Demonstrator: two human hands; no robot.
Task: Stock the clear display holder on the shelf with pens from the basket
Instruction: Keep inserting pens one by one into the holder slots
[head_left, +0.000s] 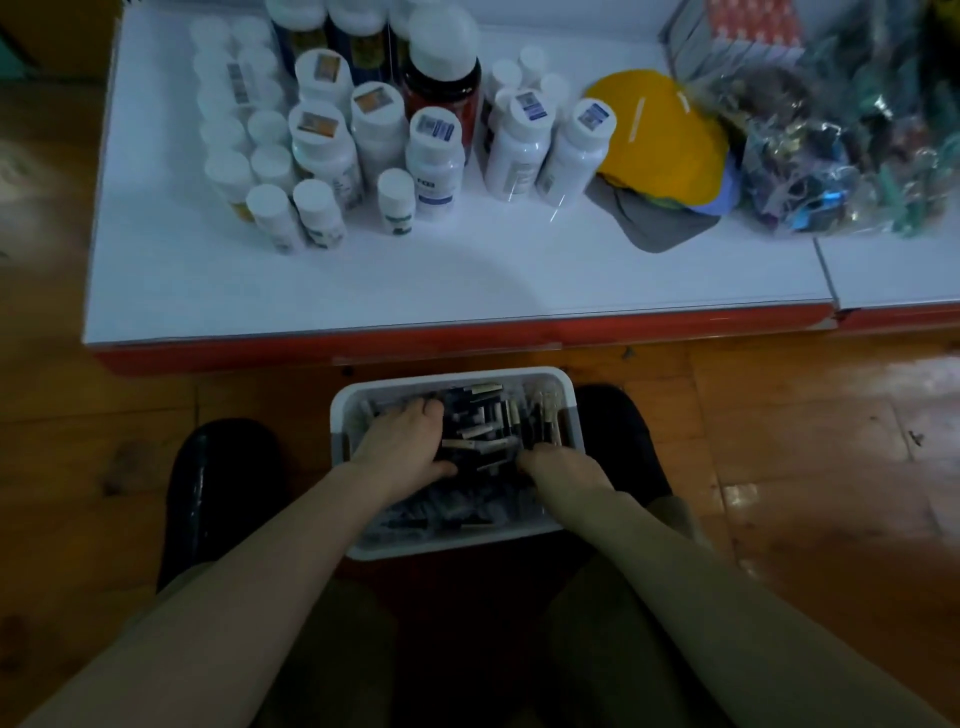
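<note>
- Down in the white basket (452, 373) with both hands, right among the pens (483, 421), a dark jumble lying crosswise, some with pale ends.
- Left hand (402, 441) curled over a bunch on its side of the heap, thumb tucked in under and knuckles on top; by the look of it, grasping a clutch of pens.
- Right hand (561, 467) plunged in at the near right corner, fingers buried, so cannot tell whether clenched on anything or loose.
- Likely light, stiff and smooth, these pens: easy to lift, quick to slide out of a loose fistful.
- Best taken around the middle of the barrels, a few lined up side by side, not a crossed tangle.
- Nothing fragile to judge by, though caps could pop off under a squeeze.
- Beneath the hands, a wooden floor (779, 415), glossy off to the right; black shoes (223, 478) flanking the basket on either side.
- Ahead of and above the hands, a white shelf (415, 280) with a red front edge, bare along its near strip.
- Further beyond the left hand, white-capped bottles (434, 161) in a crowd; beyond the right hand, a yellow cap (654, 124) on a stack, then crinkly clear bags (831, 156) of trinkets.
- No clear holder anywhere in view; dim light, soft focus.
</note>
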